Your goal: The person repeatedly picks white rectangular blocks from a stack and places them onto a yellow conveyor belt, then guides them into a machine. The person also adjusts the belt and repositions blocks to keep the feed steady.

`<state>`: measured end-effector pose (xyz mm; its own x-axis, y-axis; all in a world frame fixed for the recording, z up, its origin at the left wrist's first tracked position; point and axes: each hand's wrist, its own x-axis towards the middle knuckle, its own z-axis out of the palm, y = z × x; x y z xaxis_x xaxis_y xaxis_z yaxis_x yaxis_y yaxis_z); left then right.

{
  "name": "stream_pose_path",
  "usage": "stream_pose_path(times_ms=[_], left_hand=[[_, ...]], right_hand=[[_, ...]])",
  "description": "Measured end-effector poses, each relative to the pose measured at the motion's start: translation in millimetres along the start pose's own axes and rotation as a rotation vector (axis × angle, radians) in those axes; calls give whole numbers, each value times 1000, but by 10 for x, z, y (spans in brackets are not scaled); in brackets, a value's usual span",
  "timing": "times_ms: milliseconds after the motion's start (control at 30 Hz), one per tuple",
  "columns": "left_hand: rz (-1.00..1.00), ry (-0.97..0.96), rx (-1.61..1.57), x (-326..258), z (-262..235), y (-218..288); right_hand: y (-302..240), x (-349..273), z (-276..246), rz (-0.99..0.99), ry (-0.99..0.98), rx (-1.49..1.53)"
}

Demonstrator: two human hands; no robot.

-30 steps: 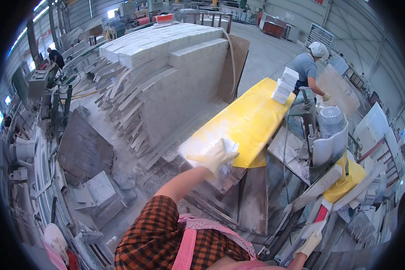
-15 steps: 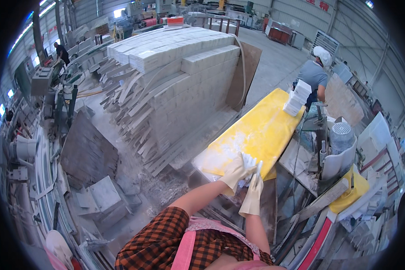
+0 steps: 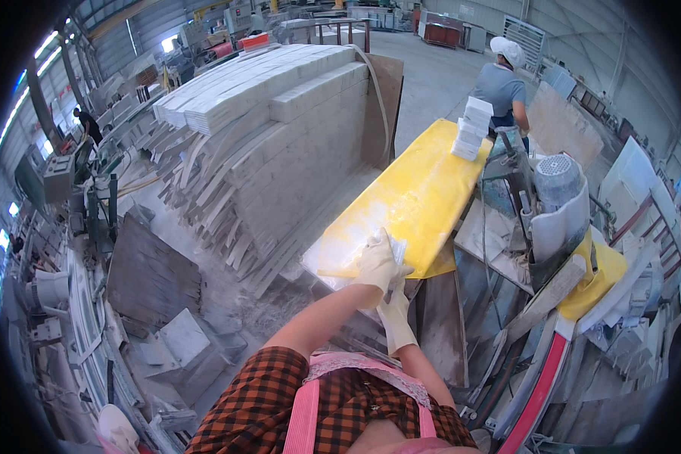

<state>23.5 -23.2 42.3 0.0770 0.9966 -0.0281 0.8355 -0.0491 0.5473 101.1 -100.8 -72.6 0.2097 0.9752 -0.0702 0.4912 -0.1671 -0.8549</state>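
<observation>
A long table with a dusty yellow top [image 3: 424, 189] runs away from me. My left hand [image 3: 377, 263], in a white glove, lies on its near end with the fingers curled over a thin whitish stone piece [image 3: 398, 248]. My right hand [image 3: 396, 321], also gloved, reaches up from below the table's edge. Its fingertips are hidden under my left hand, so its grip cannot be made out. A small stack of white tiles [image 3: 469, 129] stands at the table's far end.
A person in a white cap [image 3: 507, 83] works at the far end. A big pile of white stone strips [image 3: 280, 129] fills the left. A cutting machine with a grey motor [image 3: 556, 181] stands right of the table. Broken slabs and rubble [image 3: 174, 333] cover the floor.
My right hand has risen from low at the right to the table's near end and now sits under my left hand. My left hand has stayed at that end.
</observation>
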Motion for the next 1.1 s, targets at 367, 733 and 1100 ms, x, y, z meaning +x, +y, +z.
stream_pose_path(times_ms=[367, 733, 1100], left_hand=[[323, -267, 196, 325, -377, -358], [561, -164, 13, 272, -368, -704], [-40, 89, -758, -294, -15, -1149]], right_hand=[[-522, -60, 262, 119, -106, 94], [-144, 455, -748, -20, 173, 861], [-98, 1012, -228, -107, -337, 766]])
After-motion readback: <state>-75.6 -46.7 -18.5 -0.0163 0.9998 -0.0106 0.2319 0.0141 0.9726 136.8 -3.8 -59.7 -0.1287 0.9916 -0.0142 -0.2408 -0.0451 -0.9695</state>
